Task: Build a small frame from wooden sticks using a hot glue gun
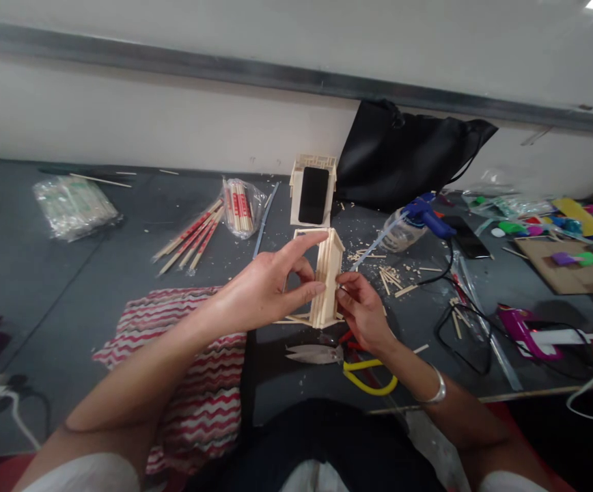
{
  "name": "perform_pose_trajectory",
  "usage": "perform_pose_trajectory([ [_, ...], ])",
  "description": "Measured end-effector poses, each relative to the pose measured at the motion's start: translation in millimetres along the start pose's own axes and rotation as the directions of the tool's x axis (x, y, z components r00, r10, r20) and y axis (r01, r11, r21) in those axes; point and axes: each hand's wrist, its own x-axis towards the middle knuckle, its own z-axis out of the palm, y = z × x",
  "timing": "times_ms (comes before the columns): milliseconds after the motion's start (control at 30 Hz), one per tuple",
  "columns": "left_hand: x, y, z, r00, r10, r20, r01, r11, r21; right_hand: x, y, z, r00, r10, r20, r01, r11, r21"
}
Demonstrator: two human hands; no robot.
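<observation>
A small upright frame of pale wooden sticks (pixel 330 277) stands on the dark table in front of me. My left hand (pixel 276 283) steadies it from the left, the index finger stretched along the top and the thumb against the stick face, with the other fingers curled behind. On the right side, my right hand (pixel 362 307) has its thumb and fingertips pinched at the edge of the frame; any small piece between them is hidden. Just below lie scissors (pixel 371 376) with yellow and red handles, blades pointing left.
Behind stands a stick model (pixel 299 188) with a phone (pixel 313 196) leaning on it. A blue glue gun (pixel 430 217) rests on a plastic jar (pixel 402 232). Loose sticks (pixel 391 279), bagged sticks (pixel 240 207), a striped cloth (pixel 194 396) and a black bag (pixel 404 154) surround the work.
</observation>
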Motion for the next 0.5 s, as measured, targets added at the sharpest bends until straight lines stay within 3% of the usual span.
perform_pose_trajectory([
  [167,0.8,-2.5,3.1,0.99,0.046,-0.131,-0.027,0.989,0.142,-2.0,-4.1,1.1,0.999,-0.028,0.016,0.028,0.999,-0.036],
  [333,4.4,-7.8,0.5,0.982,-0.003,-0.191,0.034,0.987,0.156,-2.8,-5.2,-0.3,0.998,-0.04,0.051,0.043,0.997,-0.069],
  [500,14.6,-24.4,0.1,0.937,-0.024,-0.349,0.087,0.982,0.168,-1.2,-1.7,-4.2,0.994,-0.06,0.088,0.068,0.993,-0.096],
])
